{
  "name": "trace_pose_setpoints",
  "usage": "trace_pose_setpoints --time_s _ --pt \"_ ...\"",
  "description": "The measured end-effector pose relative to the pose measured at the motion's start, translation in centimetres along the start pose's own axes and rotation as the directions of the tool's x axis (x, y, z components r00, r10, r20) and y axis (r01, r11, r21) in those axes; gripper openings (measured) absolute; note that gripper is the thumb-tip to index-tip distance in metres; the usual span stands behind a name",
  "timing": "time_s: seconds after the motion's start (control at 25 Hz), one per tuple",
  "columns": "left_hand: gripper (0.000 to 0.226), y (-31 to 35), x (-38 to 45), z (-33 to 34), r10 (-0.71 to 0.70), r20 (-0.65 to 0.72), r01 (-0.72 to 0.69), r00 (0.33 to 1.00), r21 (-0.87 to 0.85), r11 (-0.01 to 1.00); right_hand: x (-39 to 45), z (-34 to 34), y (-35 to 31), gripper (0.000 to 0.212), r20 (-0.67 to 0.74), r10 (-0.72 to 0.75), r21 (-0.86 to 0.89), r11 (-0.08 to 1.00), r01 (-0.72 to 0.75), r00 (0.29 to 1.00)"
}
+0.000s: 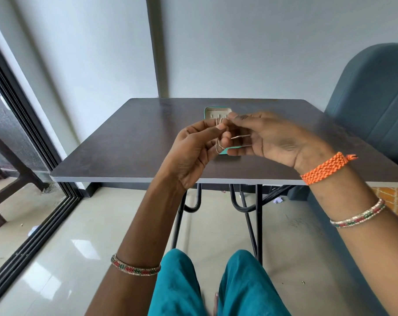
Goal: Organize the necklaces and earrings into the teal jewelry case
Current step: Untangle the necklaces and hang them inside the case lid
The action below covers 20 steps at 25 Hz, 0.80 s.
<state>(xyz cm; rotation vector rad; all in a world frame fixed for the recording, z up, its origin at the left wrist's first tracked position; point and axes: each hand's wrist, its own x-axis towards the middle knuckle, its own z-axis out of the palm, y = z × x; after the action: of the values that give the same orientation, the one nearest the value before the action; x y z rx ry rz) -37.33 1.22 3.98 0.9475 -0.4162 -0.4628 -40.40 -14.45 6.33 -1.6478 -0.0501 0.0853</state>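
Pale walls are rising behind a dark table [129,142], and the teal jewelry case [217,111] is lying open on it, near the table's middle and largely hidden behind the hands. A teal chair [373,99] is standing at the table's right side, and a glass sliding door [22,156] is running along to its left.

Both hands are hovering just in front of the case, above the tabletop. The left hand [193,149] is curling its fingers and pinching a thin necklace [219,135], whose chain is looping around the fingertips. The right hand [270,137] is pinching the same chain at its upper end, just before the case's near edge, with its remaining fingers relaxed.

Risk, as I judge it: the chain is looking fine and slack, so it could be knotting on itself or snagging around a finger while being drawn out; a loose pinch would be letting it slide off and drop onto the table or the floor below. Whether it is already tangled cannot be told.

The necklace is running roughly up and down between the hands, its long axis pointing from the case's near edge back toward the person, with two short strands crossing sideways toward the right palm.
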Motion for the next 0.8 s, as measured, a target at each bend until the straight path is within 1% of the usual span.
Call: trace_pose_setpoints --time_s 0.04,0.12,0.24,0.4,0.56,0.68,0.8 --pt "0.012 0.0 0.0 -0.1 0.015 -0.024 -0.015 1.0 0.025 1.0 0.1 -0.2 0.2 0.025 0.017 0.006 0.022 1.0 -0.006 1.0" --pt "0.013 0.0 0.0 -0.1 0.024 -0.039 -0.021 0.999 0.075 0.997 0.2 -0.4 0.5 0.038 0.029 0.004 0.043 0.999 -0.005 1.0" --pt "0.018 0.0 -0.1 0.1 0.017 -0.022 -0.015 1.0 0.104 0.995 0.6 -0.3 1.0 0.036 0.013 -0.036 0.071 0.997 0.035 0.999" --pt "0.019 0.2 -0.2 0.4 0.035 -0.053 -0.028 0.998 0.142 0.99 0.7 -0.5 1.3 0.04 0.003 -0.078 0.108 0.991 0.077 0.997" --pt "0.021 -0.1 0.1 0.8 0.095 -0.105 -0.066 0.99 0.258 0.964 0.5 -0.1 1.0 0.029 0.043 -0.079 0.182 0.981 0.07 0.996" --pt "0.022 -0.4 0.2 0.8 0.095 -0.137 -0.053 0.986 0.285 0.957 0.6 0.2 1.0 0.028 0.029 -0.069 0.101 0.993 0.066 0.997" --pt "0.023 -0.5 0.4 0.7 0.125 -0.136 -0.076 0.983 0.317 0.945 0.8 0.7 1.2 0.011 -0.051 -0.057 0.039 0.998 0.059 0.997"
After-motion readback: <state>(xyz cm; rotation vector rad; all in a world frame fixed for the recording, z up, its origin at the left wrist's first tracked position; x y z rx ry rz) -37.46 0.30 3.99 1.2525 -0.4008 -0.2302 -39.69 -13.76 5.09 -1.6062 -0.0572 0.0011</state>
